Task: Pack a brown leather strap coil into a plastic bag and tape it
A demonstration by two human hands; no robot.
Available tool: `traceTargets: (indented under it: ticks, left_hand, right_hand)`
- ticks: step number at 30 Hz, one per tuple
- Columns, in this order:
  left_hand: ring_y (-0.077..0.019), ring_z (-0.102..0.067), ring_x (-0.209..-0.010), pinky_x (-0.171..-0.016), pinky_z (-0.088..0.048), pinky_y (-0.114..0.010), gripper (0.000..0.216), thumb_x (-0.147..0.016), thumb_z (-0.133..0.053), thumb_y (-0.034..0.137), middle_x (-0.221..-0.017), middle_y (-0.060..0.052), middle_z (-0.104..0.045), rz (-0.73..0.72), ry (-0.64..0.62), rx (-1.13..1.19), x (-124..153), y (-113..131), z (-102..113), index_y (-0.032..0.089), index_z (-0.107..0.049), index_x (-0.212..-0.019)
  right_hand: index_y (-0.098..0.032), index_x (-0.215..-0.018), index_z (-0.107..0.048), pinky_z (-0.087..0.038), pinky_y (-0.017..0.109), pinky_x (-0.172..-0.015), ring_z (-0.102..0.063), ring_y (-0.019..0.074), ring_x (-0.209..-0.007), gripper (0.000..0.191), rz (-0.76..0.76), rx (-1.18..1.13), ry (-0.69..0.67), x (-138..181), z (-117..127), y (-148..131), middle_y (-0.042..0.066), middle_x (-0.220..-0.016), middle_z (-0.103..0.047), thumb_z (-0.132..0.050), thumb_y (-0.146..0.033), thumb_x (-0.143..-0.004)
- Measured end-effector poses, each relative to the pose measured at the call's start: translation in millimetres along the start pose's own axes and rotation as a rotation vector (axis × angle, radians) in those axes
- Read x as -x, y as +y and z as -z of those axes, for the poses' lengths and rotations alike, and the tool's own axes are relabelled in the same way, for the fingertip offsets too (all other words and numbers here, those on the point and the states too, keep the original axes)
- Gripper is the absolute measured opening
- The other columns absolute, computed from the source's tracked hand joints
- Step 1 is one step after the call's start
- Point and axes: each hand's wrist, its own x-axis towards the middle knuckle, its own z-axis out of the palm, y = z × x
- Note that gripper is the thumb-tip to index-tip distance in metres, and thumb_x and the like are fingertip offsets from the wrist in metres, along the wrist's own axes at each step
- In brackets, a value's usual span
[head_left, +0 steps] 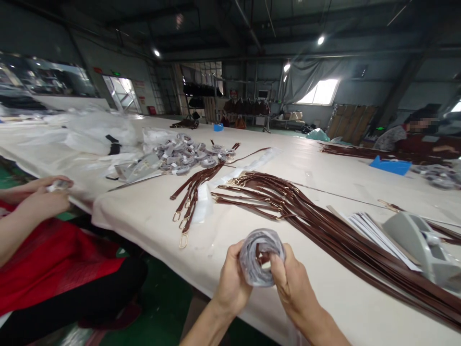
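Observation:
Between my two hands, above the table's near edge, is a coiled brown strap (260, 240) wrapped in clear plastic film. My left hand (233, 278) curls around the roll's left side. On the right, my right hand (293, 278) grips the rim, its thumb pressed near the center hole. Beyond the roll lies a long bundle of brown leather straps (309, 216) with gold metal fittings, running off to the lower right. A shorter group of straps (196, 190) with gold oval rings rests to the left of it, partly over white film (202, 204).
Several wrapped coils (190, 154) are heaped farther back, beside clear plastic bags (104, 129). At right stand a grey tape dispenser (414, 240), white paper strips (383, 238) and a blue box (391, 166). A co-worker in red (65, 259) sits close on the left; another person sits far right.

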Motion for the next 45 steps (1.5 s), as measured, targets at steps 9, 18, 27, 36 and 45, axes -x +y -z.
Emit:
traceTargets:
  ticks: [9,18,27,36,45]
  left_hand:
    - [-0.0253,-0.056,-0.114,-0.105,-0.036,-0.038,0.042,-0.101,-0.033,0.038,-0.117,-0.010,-0.066,-0.323,-0.550,-1.231,-55.3,55.0,8.1,0.019,-0.062,-0.124]
    - [-0.0287,-0.051,-0.107,-0.104,-0.037,-0.048,0.026,-0.097,-0.041,0.019,-0.120,-0.015,-0.056,-0.335,-0.665,-1.625,-0.5,5.1,21.5,0.016,-0.051,-0.121]
    - [-0.0248,-0.051,-0.100,-0.112,-0.033,-0.054,0.023,-0.095,-0.039,0.011,-0.101,-0.009,-0.054,-0.671,-0.661,-1.809,20.3,-29.5,55.1,0.016,-0.051,-0.114]
    - [-0.0214,-0.051,-0.111,-0.117,-0.021,-0.048,0.024,-0.095,-0.039,0.009,-0.102,-0.006,-0.061,-0.622,-1.022,-1.839,-29.5,8.4,55.1,0.020,-0.056,-0.108]
    - [-0.0205,-0.043,-0.133,-0.119,-0.018,-0.049,0.035,-0.096,-0.042,0.007,-0.117,-0.002,-0.067,-0.580,-1.228,-1.858,-73.9,33.1,55.7,0.030,-0.060,-0.116]
  right_hand:
    - [-0.020,-0.084,-0.043,-0.019,0.032,-0.049,-0.054,0.0190,-0.046,0.011,0.855,1.036,0.187,-59.0,10.3,42.2,0.003,-0.062,-0.056,-0.045,-0.025,-0.094]
    - [-0.017,-0.093,-0.047,-0.025,0.035,-0.054,-0.050,0.0198,-0.055,0.013,0.959,1.015,0.010,-15.2,4.3,55.5,0.003,-0.070,-0.053,-0.040,-0.026,-0.100]
    - [-0.007,-0.118,-0.050,-0.032,0.036,-0.060,-0.048,0.0211,-0.066,0.043,1.001,0.767,-0.109,14.7,20.6,82.9,0.006,-0.081,-0.056,-0.032,-0.043,-0.104]
    - [-0.016,-0.112,-0.058,-0.034,0.034,-0.070,-0.047,0.0195,-0.077,0.029,0.897,0.571,-0.312,7.3,62.1,103.7,0.007,-0.090,-0.058,-0.031,-0.013,-0.103]
    - [-0.020,-0.142,-0.044,-0.035,0.035,-0.074,-0.043,0.0199,-0.072,0.050,1.037,0.674,-0.258,-46.1,44.3,106.2,0.002,-0.079,-0.053,-0.038,-0.001,-0.096]
